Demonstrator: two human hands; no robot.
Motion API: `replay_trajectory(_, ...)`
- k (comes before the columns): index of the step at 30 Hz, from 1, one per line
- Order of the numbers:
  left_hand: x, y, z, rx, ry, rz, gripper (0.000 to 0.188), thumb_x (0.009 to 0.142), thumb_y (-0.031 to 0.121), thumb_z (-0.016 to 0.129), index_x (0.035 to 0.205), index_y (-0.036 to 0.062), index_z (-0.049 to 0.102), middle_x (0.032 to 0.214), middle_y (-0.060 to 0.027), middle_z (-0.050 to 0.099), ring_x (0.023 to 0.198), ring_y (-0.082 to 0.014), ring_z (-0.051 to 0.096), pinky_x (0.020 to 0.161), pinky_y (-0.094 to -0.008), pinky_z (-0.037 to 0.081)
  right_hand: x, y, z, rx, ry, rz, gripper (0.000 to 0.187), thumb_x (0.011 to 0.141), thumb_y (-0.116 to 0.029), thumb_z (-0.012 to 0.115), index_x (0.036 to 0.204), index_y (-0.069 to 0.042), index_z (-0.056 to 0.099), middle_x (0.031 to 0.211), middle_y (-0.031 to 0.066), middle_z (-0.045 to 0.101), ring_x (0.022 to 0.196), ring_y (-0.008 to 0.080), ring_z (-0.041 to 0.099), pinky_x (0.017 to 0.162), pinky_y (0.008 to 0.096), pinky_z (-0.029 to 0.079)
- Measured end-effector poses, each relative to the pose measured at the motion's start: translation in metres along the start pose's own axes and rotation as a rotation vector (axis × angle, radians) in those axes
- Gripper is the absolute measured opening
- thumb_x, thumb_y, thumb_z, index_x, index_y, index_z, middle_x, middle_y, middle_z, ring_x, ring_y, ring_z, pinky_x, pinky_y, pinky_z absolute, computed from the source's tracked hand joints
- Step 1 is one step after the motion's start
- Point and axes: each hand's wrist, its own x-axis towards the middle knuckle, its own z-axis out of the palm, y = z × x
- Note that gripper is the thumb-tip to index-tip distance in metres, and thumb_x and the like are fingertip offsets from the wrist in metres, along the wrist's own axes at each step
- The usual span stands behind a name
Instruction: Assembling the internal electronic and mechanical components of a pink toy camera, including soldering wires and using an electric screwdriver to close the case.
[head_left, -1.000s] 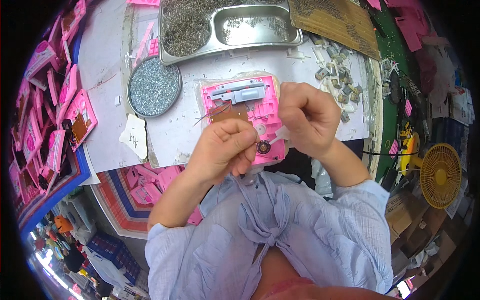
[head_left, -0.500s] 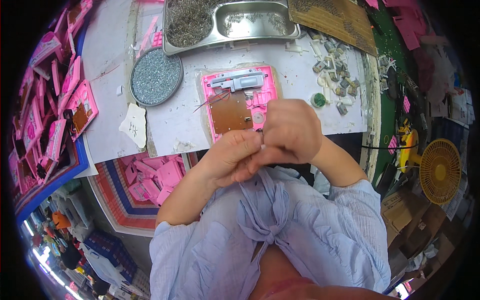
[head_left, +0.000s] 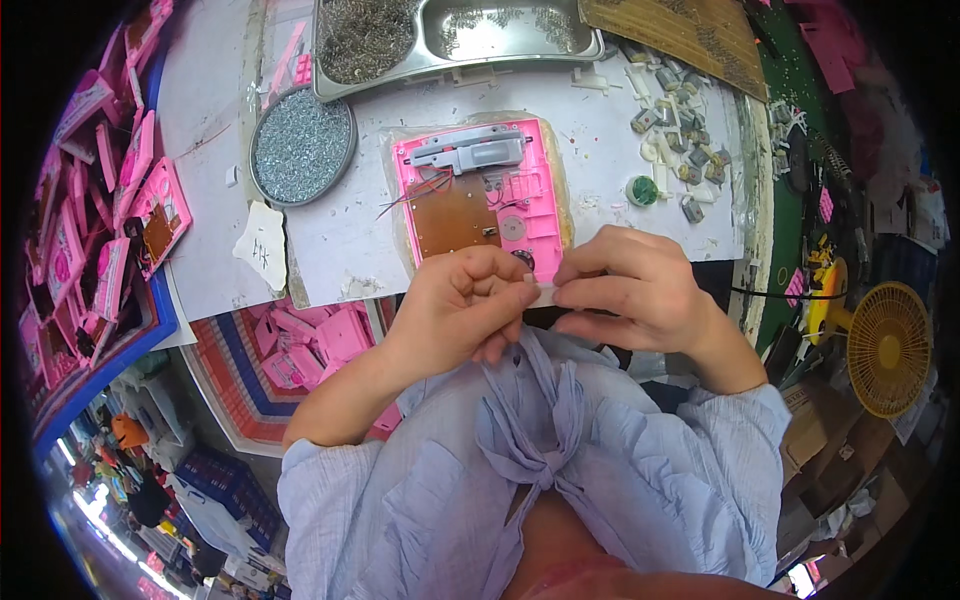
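White surface (head_left: 340, 240): by a pink plastic housing (head_left: 546, 222), left hand (head_left: 455, 300) pinches a small whitish piece (head_left: 545, 295); right hand (head_left: 645, 290) meets it, grip unclear. I'd steady both.

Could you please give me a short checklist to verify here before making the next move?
1. Rectangular pink plastic casing lying open side up: ok.
2. Flat brown circuit board inside the casing: ok; whether it is fastened: cannot tell.
3. Thin red and dark wires tucked inside: not ok, ends jut past the casing's left edge.
4. Small white piece pinched by the left hand: ok; whether the right hand, its fingertips close by, grips it too: cannot tell.
5. Round black part fully seated: cannot tell, fingers partly hide it.
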Motion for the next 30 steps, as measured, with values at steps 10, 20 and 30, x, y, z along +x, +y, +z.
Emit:
replay_trajectory(10,0.042,0.033,-0.001,0.889,0.192,0.420,0.026,0.097,0.019,0.070,0.114,-0.0004,0.068,0.067,-0.0021,0.065,0.059,-0.0125,0.063,0.057,-0.0287,0.051,-0.049,0.021,0.001,0.450,0.398,0.332,0.034,0.079,0.009,0.078,0.112,0.007,0.070,0.112,0.0158,0.068,0.098,0.0231,0.069,0.082,0.0331,0.060)
replay_trajectory(20,0.074,0.017,-0.003,1.485,0.383,0.644,0.018,0.092,0.021,0.070,0.085,0.0038,0.067,0.069,-0.0131,0.069,0.063,-0.0306,0.070,0.059,-0.0410,0.056,-0.051,0.050,-0.002,0.781,0.447,0.367,0.036,0.076,0.012,0.077,0.111,0.007,0.071,0.103,0.0120,0.067,0.095,0.0168,0.065,0.072,0.0308,0.055)
replay_trajectory(30,0.042,-0.016,-0.040,0.794,0.484,0.720,0.006,0.091,0.002,0.073,0.095,0.0003,0.070,0.076,-0.0034,0.071,0.056,-0.0040,0.057,0.052,-0.0195,0.044,0.002,0.040,0.000,-0.372,0.035,0.099,0.026,0.069,-0.015,0.081,0.092,-0.009,0.071,0.093,0.0047,0.063,0.091,0.0260,0.061,0.071,0.0348,0.054)
